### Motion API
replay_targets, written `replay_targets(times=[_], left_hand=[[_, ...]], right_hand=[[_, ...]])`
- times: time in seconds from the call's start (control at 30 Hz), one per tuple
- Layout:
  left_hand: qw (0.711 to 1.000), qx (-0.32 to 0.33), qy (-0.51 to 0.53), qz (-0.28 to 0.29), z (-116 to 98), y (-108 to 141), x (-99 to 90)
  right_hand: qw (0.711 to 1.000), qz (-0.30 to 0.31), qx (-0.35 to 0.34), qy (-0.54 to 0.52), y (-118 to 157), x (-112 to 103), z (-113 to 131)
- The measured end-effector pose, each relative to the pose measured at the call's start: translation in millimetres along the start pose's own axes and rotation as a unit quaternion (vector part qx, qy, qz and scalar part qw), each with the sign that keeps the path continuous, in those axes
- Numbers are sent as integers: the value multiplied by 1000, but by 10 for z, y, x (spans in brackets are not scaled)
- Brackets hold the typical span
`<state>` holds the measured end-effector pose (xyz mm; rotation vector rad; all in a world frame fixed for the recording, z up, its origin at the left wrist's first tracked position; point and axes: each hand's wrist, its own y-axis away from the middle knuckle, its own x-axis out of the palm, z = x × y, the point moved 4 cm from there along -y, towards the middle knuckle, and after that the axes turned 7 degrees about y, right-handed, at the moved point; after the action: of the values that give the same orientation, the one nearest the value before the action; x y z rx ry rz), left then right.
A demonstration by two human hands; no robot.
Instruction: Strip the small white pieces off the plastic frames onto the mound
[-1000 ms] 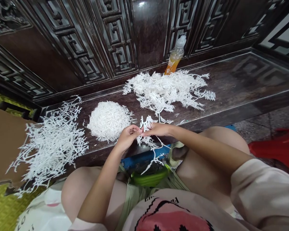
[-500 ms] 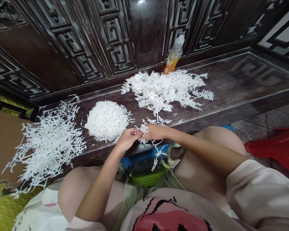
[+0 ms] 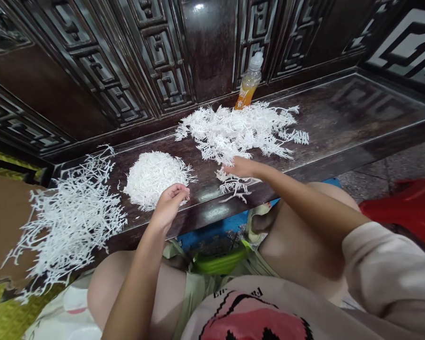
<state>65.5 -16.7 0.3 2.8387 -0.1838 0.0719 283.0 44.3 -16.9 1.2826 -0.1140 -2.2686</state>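
Note:
My left hand (image 3: 170, 202) is pinched closed at the near right edge of a round mound of small white plastic bits (image 3: 152, 179). Whatever sits between its fingertips is too small to make out. My right hand (image 3: 241, 167) bends down over a white branched plastic sprig (image 3: 235, 185), its fingers closed on it and partly hidden. The sprig's thin stems trail toward the bench edge. Just beyond that hand spreads a heap of white feathery sprigs (image 3: 233, 130).
Bare white branching stems (image 3: 74, 217) are piled at the left, partly over brown cardboard (image 3: 7, 222). An orange drink bottle (image 3: 248, 82) stands behind the feathery heap, by the carved wooden back (image 3: 212, 52). Below are a green container (image 3: 219, 262) and a red stool (image 3: 403, 208).
My hands, together at the bench edge before, have parted. The left went left to the mound; the right moved up and right toward the heap, and the sprig shifted with it.

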Motion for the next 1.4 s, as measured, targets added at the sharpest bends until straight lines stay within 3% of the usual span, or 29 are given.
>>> replay_targets(times=[0.13, 0.27, 0.5, 0.7, 0.9, 1.23, 1.4], left_hand=[[991, -63, 115, -20, 127, -102, -8], [992, -87, 90, -15, 330, -149, 102], [995, -31, -94, -1, 436, -130, 211], [980, 27, -186, 61, 405, -135, 287], [973, 75, -213, 38, 325, -85, 294], [971, 85, -224, -21, 328, -86, 298], [978, 86, -188, -1, 319, -51, 376]], right_hand=[[987, 79, -123, -68, 77, 273, 315], [974, 110, -181, -82, 126, 512, 546], [978, 73, -190, -50, 139, 537, 522], [981, 49, -187, -20, 121, 536, 507], [981, 35, -188, -24, 121, 469, 501], [985, 5, -163, 55, 135, 429, 543], [977, -21, -185, 101, 115, 451, 574]])
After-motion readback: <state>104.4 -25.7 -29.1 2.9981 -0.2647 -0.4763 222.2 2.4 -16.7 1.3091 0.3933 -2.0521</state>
